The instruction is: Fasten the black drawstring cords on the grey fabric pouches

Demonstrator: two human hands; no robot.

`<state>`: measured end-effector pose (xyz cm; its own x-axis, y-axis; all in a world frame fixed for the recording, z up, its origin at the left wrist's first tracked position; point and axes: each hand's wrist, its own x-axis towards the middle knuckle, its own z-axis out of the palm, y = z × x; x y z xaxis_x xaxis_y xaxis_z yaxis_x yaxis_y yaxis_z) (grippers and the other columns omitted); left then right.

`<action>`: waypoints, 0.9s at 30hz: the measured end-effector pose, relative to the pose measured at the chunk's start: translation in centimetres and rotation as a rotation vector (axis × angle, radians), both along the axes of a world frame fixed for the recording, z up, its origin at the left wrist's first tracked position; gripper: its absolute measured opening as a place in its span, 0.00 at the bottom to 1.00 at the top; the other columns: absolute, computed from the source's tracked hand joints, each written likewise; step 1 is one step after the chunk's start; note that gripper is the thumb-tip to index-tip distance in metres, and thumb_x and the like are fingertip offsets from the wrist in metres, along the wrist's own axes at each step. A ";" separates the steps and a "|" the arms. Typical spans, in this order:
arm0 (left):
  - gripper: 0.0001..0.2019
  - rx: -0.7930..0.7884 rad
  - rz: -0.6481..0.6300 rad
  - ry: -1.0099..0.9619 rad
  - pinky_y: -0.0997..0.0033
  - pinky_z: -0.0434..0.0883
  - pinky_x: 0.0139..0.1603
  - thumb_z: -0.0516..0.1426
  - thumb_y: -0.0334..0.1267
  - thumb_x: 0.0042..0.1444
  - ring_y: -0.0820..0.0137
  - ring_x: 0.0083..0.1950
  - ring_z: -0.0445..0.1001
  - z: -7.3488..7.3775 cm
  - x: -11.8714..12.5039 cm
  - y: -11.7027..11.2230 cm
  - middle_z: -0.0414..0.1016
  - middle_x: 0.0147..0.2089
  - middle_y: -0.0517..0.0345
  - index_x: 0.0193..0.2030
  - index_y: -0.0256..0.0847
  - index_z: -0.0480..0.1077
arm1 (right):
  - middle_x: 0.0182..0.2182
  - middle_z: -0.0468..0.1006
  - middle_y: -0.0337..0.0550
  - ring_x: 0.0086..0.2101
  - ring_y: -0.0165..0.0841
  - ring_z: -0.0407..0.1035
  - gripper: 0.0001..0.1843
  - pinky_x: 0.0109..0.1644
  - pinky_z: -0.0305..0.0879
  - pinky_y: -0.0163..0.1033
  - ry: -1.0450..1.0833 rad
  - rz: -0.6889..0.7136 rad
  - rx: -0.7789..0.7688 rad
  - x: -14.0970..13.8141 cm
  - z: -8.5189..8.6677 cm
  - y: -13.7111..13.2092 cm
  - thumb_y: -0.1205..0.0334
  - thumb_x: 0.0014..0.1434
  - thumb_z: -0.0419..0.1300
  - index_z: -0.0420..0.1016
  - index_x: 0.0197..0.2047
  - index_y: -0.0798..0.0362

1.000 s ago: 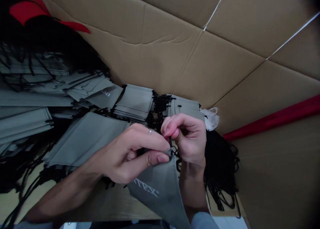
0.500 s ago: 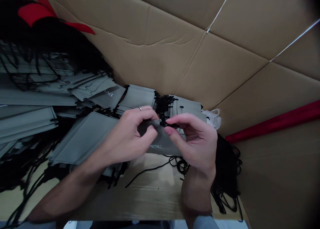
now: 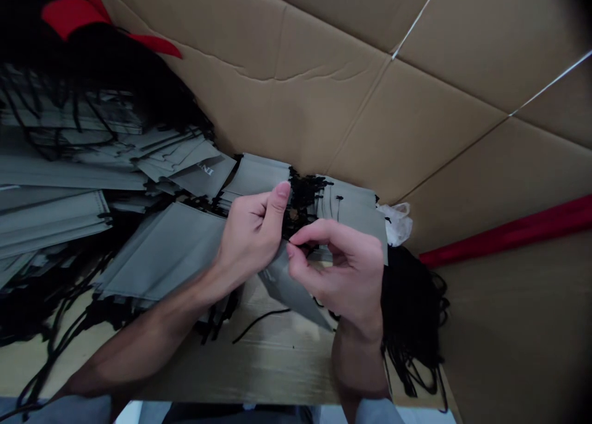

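Observation:
My left hand grips the upper edge of a grey fabric pouch with white lettering, thumb raised along its top. My right hand pinches a black drawstring at the pouch's mouth between thumb and forefinger. The pouch hangs tilted over the cardboard surface, its lower corner pointing down to the right. A loose black cord lies on the cardboard just below it.
Stacks of grey pouches fill the left side, and smaller stacks sit behind my hands. A tangle of black cords lies at the right. Cardboard walls rise behind, with a red strip at right.
The pouch has been raised and turned from hanging low near me to tilted between my hands. My right hand went from fingers spread to pinching the cord.

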<state>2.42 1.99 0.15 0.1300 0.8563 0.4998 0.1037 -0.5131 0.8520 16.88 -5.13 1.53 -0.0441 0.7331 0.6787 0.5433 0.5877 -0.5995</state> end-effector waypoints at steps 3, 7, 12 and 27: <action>0.28 0.154 0.019 0.020 0.71 0.51 0.20 0.53 0.47 0.76 0.77 0.20 0.52 -0.6 0.1 0.3 0.53 0.19 0.66 0.22 0.41 0.58 | 0.29 0.82 0.30 0.28 0.24 0.74 0.10 0.36 0.75 0.30 -0.063 -0.049 0.075 -0.2 0.1 -0.1 0.75 0.56 0.68 0.81 0.36 0.50; 0.25 0.362 0.077 0.069 0.73 0.49 0.19 0.53 0.41 0.76 0.79 0.18 0.49 -1.2 0.3 1.0 0.50 0.18 0.69 0.24 0.41 0.59 | 0.28 0.81 0.31 0.28 0.24 0.74 0.09 0.35 0.73 0.31 -0.102 -0.053 0.096 -0.3 0.0 -0.1 0.75 0.57 0.67 0.80 0.36 0.51; 0.25 0.431 0.177 0.105 0.71 0.48 0.20 0.52 0.41 0.77 0.79 0.18 0.46 -1.5 0.5 1.3 0.47 0.18 0.70 0.24 0.42 0.56 | 0.27 0.80 0.31 0.26 0.25 0.72 0.09 0.33 0.72 0.33 -0.128 -0.047 0.134 -0.7 -0.2 -0.1 0.75 0.60 0.65 0.79 0.34 0.51; 0.28 0.114 0.292 0.115 0.64 0.51 0.25 0.51 0.48 0.78 0.74 0.23 0.55 0.0 -1.1 0.3 0.56 0.20 0.64 0.23 0.43 0.60 | 0.43 0.89 0.41 0.38 0.33 0.84 0.15 0.46 0.84 0.40 -0.069 -0.078 -0.059 0.9 0.6 -0.4 0.67 0.67 0.65 0.82 0.57 0.49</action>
<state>1.31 2.32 0.13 -0.0514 0.8051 0.5909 0.3523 -0.5390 0.7651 17.78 -5.54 2.15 -0.0306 0.7746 0.6317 0.6276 0.5068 -0.5910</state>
